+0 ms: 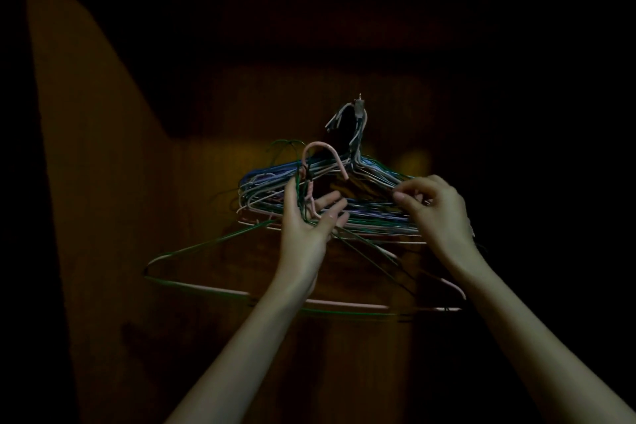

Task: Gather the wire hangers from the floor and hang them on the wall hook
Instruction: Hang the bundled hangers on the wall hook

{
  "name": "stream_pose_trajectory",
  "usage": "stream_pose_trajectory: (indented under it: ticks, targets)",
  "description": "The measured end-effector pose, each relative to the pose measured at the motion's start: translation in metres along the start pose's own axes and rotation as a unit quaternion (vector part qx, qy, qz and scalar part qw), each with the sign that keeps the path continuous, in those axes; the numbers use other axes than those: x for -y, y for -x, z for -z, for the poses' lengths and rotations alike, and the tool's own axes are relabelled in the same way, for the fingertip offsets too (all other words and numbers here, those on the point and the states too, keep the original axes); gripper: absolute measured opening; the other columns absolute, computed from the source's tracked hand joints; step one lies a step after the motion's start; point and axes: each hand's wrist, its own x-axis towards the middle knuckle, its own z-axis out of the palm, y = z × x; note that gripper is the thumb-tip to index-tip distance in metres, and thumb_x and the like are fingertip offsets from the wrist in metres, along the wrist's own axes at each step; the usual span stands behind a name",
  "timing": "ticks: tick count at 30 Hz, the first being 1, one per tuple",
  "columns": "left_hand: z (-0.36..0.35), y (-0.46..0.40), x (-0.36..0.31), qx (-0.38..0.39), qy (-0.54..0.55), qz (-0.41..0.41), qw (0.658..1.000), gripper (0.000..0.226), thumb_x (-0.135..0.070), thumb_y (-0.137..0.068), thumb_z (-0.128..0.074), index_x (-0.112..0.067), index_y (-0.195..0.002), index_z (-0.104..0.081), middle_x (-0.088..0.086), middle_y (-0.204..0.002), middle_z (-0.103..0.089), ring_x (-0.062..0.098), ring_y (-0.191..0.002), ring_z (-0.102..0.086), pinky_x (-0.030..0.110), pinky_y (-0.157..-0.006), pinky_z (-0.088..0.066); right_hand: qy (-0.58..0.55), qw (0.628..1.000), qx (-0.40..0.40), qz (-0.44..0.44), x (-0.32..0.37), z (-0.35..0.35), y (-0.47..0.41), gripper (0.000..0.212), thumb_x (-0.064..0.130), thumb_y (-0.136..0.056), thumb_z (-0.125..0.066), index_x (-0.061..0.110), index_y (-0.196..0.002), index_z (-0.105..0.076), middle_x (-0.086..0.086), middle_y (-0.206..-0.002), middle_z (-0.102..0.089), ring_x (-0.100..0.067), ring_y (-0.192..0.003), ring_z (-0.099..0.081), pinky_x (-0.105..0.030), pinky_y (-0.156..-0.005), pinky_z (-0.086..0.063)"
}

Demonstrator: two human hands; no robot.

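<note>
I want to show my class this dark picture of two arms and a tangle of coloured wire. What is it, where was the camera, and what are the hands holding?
There is no machine here, only a person. The single picture comes from a camera worn on the person's head, looking forward along both bare arms.

A bundle of wire hangers already hangs from a small wall hook on a dim brown wall. The left hand grips the necks of a few more hangers, among them a pink hanger whose hook curves above the fingers; their frames hang down below the wrist. The right hand pinches wires on the hung bundle's right side. The room is too dark to show anything else.
</note>
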Motion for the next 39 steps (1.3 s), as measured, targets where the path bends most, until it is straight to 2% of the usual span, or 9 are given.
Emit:
stream_pose_trajectory:
  ticks: [4, 7, 9, 13, 18, 22, 30, 37, 39]
  targets:
    - [0.0, -0.005, -0.002, 0.007, 0.001, -0.006, 1.0, 0.065, 0.009, -0.09, -0.048, -0.033, -0.136, -0.029, 0.017, -0.119, -0.059, 0.023, -0.109, -0.063, 0.035, -0.091, -0.054, 0.021, 0.999, -0.037, 0.026, -0.005, 0.003, -0.019, 0.019, -0.001, -0.085, -0.061, 0.012, -0.095, -0.07, -0.003, -0.092, -0.057, -0.003, -0.077, -0.05, -0.002, -0.069, -0.038]
    - [-0.001, -0.01, -0.004, 0.003, -0.003, -0.011, 1.0, 0.064, 0.009, -0.09, -0.049, -0.034, -0.134, -0.031, 0.015, -0.115, -0.061, 0.021, -0.106, -0.064, 0.035, -0.089, -0.054, 0.028, 0.997, -0.059, 0.039, -0.007, 0.004, -0.033, 0.032, -0.01, -0.086, -0.051, 0.013, -0.095, -0.071, -0.003, -0.095, -0.057, -0.004, -0.082, -0.055, -0.015, -0.076, -0.047]
    - [-0.001, -0.013, -0.004, 0.004, -0.001, -0.011, 1.0, 0.066, 0.01, -0.09, -0.048, -0.032, -0.138, -0.029, 0.013, -0.113, -0.062, 0.02, -0.105, -0.065, 0.035, -0.089, -0.054, 0.024, 0.997, -0.068, 0.029, -0.011, 0.003, -0.043, 0.033, -0.009, -0.088, -0.048, 0.013, -0.095, -0.071, -0.002, -0.096, -0.055, -0.001, -0.08, -0.055, -0.023, -0.08, -0.052]
    - [-0.002, -0.017, -0.006, 0.005, -0.002, -0.017, 1.0, 0.065, 0.01, -0.091, -0.047, -0.034, -0.135, -0.03, 0.012, -0.115, -0.061, 0.019, -0.105, -0.065, 0.036, -0.09, -0.054, 0.038, 0.998, -0.056, 0.016, -0.022, -0.004, -0.061, 0.035, -0.01, -0.087, -0.048, 0.015, -0.094, -0.071, 0.0, -0.096, -0.055, -0.011, -0.089, -0.059, -0.037, -0.085, -0.054]
    - [-0.001, -0.02, -0.003, 0.001, -0.006, -0.018, 1.0, 0.067, 0.011, -0.091, -0.046, -0.032, -0.139, -0.028, 0.012, -0.115, -0.061, 0.019, -0.104, -0.065, 0.036, -0.09, -0.054, 0.098, 0.994, -0.038, 0.009, -0.027, -0.016, -0.073, 0.026, -0.002, -0.091, -0.052, 0.015, -0.098, -0.071, -0.002, -0.101, -0.056, -0.005, -0.088, -0.049, -0.024, -0.075, -0.041]
    - [0.0, -0.022, -0.001, 0.001, -0.005, -0.018, 1.0, 0.064, 0.01, -0.091, -0.047, -0.037, -0.131, -0.03, 0.011, -0.114, -0.061, 0.02, -0.105, -0.065, 0.037, -0.091, -0.054, 0.093, 0.995, -0.023, -0.008, -0.037, -0.023, -0.079, 0.027, -0.004, -0.089, -0.052, 0.014, -0.095, -0.072, -0.007, -0.104, -0.058, -0.018, -0.098, -0.056, -0.03, -0.08, -0.047]
    - [0.0, -0.024, 0.005, 0.001, -0.006, -0.027, 1.0, 0.061, 0.009, -0.091, -0.048, -0.036, -0.13, -0.031, 0.006, -0.11, -0.062, 0.018, -0.103, -0.066, 0.035, -0.09, -0.054, 0.087, 0.996, 0.029, -0.02, -0.05, -0.025, -0.078, 0.024, -0.001, -0.088, -0.055, 0.018, -0.089, -0.07, -0.007, -0.104, -0.06, -0.022, -0.103, -0.056, -0.039, -0.086, -0.05]
    - [-0.004, -0.02, 0.005, 0.006, -0.001, -0.029, 1.0, 0.059, 0.008, -0.091, -0.048, -0.042, -0.119, -0.037, 0.006, -0.108, -0.063, 0.019, -0.103, -0.065, 0.036, -0.09, -0.054, 0.104, 0.994, 0.023, -0.017, -0.041, -0.024, -0.068, 0.022, 0.0, -0.089, -0.055, 0.014, -0.095, -0.07, -0.009, -0.109, -0.061, -0.02, -0.103, -0.057, -0.026, -0.077, -0.043]
    - [-0.004, -0.018, 0.004, 0.006, 0.004, -0.026, 1.0, 0.059, 0.008, -0.091, -0.048, -0.038, -0.125, -0.034, 0.008, -0.109, -0.063, 0.02, -0.104, -0.065, 0.036, -0.091, -0.054, 0.117, 0.993, 0.016, -0.012, -0.039, -0.022, -0.063, 0.022, 0.003, -0.09, -0.054, 0.016, -0.1, -0.07, -0.005, -0.108, -0.059, -0.013, -0.098, -0.054, -0.021, -0.071, -0.04]
